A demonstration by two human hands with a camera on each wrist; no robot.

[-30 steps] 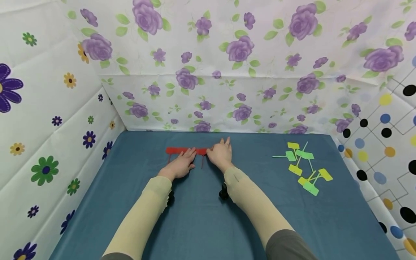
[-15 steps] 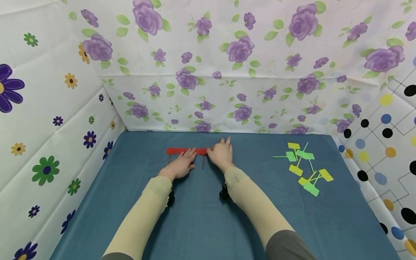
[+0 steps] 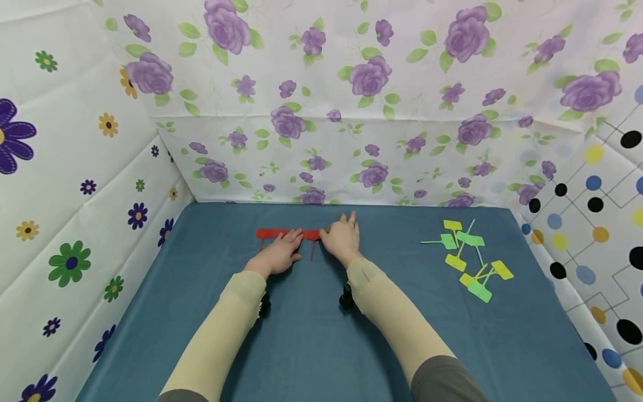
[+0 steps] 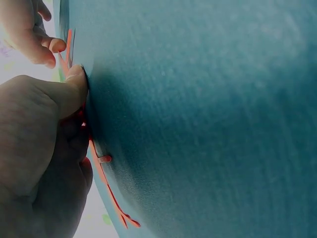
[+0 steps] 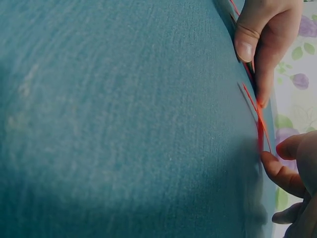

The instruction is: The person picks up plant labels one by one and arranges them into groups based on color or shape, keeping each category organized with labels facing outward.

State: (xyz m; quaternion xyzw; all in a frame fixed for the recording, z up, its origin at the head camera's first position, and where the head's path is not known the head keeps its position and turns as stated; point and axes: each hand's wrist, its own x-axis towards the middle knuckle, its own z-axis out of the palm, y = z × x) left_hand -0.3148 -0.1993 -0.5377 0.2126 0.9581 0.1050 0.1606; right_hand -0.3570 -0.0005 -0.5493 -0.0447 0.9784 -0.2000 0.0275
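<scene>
Red tags (image 3: 271,233) are laid end to end near the upper centre of the head view, on blue cloth (image 3: 301,335), stems pointing toward the bottom of the frame. The left hand (image 3: 276,255) is laid over the row with fingers extended, touching it. The right hand (image 3: 342,239) is at the row's right-hand end; thumb and forefinger are at the last tag's edge, but whether it is pinched or merely touched cannot be told. Step in hand, as judged: the red row is being aligned. Green tags (image 3: 471,239) and yellow tags (image 3: 455,262) lie loosely scattered at right of frame, not yet arranged. Next move, as judged: row to be steadied by the left hand, last tag squared, right hand then freed.
</scene>
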